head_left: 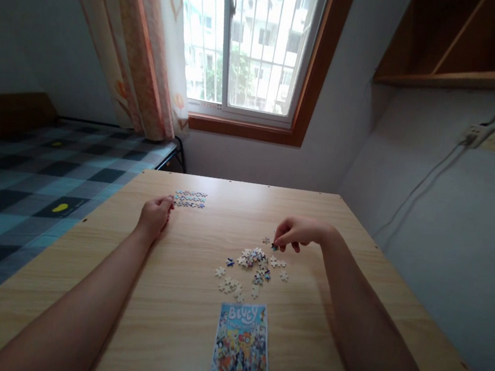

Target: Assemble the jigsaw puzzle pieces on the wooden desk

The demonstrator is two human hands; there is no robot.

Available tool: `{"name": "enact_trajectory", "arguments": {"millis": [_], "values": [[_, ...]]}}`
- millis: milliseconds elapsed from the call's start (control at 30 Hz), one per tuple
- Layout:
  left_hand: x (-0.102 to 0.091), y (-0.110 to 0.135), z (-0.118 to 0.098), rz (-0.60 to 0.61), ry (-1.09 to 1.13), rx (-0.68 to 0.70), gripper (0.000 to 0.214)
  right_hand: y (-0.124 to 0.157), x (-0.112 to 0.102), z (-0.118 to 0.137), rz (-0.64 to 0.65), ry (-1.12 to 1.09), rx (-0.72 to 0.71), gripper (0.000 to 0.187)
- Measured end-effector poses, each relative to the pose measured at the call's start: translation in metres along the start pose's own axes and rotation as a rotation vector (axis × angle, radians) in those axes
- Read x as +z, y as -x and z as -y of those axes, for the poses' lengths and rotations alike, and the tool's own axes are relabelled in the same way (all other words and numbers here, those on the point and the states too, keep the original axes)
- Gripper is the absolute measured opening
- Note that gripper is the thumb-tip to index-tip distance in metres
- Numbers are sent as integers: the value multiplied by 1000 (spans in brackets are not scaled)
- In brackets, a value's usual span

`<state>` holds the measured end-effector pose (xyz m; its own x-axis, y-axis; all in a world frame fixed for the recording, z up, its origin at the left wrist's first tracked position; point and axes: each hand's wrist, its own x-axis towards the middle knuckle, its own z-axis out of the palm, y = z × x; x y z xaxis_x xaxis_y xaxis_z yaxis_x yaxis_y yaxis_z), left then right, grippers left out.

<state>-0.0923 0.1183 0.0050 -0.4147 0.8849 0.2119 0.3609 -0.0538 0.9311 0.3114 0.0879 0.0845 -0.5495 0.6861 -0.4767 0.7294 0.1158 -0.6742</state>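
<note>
On the wooden table [185, 299], my left hand [155, 214] rests with fingers curled, its fingertips touching the near left end of a small assembled strip of puzzle pieces [189, 199]. My right hand [295, 233] pinches a small dark puzzle piece [274, 247] at the far edge of a loose pile of puzzle pieces [252, 266]. Several of those pieces lie white side up. A colourful printed reference picture [242, 357] lies flat near the table's front edge, just below the pile.
A bed with a blue checked cover [21, 190] stands left of the table. A window [250, 38] with a patterned curtain [143, 42] is behind. A wooden shelf [470, 45] and a wall socket with cable [488, 139] are on the right wall.
</note>
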Motion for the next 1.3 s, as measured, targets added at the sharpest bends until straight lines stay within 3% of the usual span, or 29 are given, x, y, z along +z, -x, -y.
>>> {"name": "enact_trajectory", "arguments": {"millis": [200,300,367,433,533,700,900,1000,1133,1300], "values": [[5,22,-12,45,-145,186,35,-11,19,13,-61,-231,-146,25],[19,46,-30,300,-278,477,42,-25,36,21,-120,-326,-193,22],[31,63,-43,472,-287,593,42,-34,48,28,-173,-371,-224,22],[42,78,-53,647,-234,570,31,-41,60,36,-252,-383,-250,23],[52,92,-58,756,-77,457,21,-48,71,45,-401,-380,-282,25],[57,94,-56,800,186,149,28,-52,77,49,-538,-452,-343,34],[62,90,-48,760,293,51,33,-66,87,41,-571,-449,-419,37],[59,80,-33,644,322,1,34,-70,85,36,-673,-352,-427,40],[50,59,-16,451,339,-13,31,-55,59,31,-913,-293,-426,48],[50,49,-9,432,325,13,27,-16,20,18,-1129,-421,-408,52]]}}
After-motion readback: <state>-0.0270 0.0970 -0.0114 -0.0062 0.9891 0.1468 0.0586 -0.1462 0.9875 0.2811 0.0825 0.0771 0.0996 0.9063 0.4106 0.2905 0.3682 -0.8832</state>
